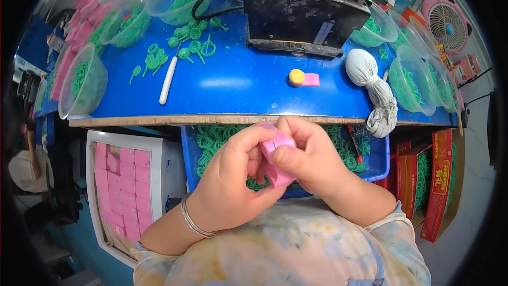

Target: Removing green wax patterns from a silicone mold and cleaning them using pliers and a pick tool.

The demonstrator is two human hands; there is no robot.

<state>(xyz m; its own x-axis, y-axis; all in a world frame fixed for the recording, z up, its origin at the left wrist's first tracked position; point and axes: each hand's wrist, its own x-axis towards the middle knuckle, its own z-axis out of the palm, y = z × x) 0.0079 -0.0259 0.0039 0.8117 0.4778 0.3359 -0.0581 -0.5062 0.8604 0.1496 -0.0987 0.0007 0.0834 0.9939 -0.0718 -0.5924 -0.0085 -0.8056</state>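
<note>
My left hand (233, 169) and my right hand (312, 161) meet at the middle front, both closed on a glossy pink plastic piece (280, 177); my right thumb presses its face and my left fingers curl round its side. Behind them, a blue tray (383, 164) holds many small green plastic pieces (214, 143) and a red-and-black pen-like item (357, 151). On the blue tabletop (222, 90) above lie a yellow-topped pink piece (304, 78), a white-handled pick (168, 79) and loose green pieces (194, 46).
A black machine (304, 18) stands at the back, with a tied pale cloth bundle (381, 106) beside it. Clear bowls (69, 95) of green pieces line both sides. Below are a box (92, 175) of pink blocks at left and red cartons (428, 212) at right. A pink fan (431, 18) sits back right.
</note>
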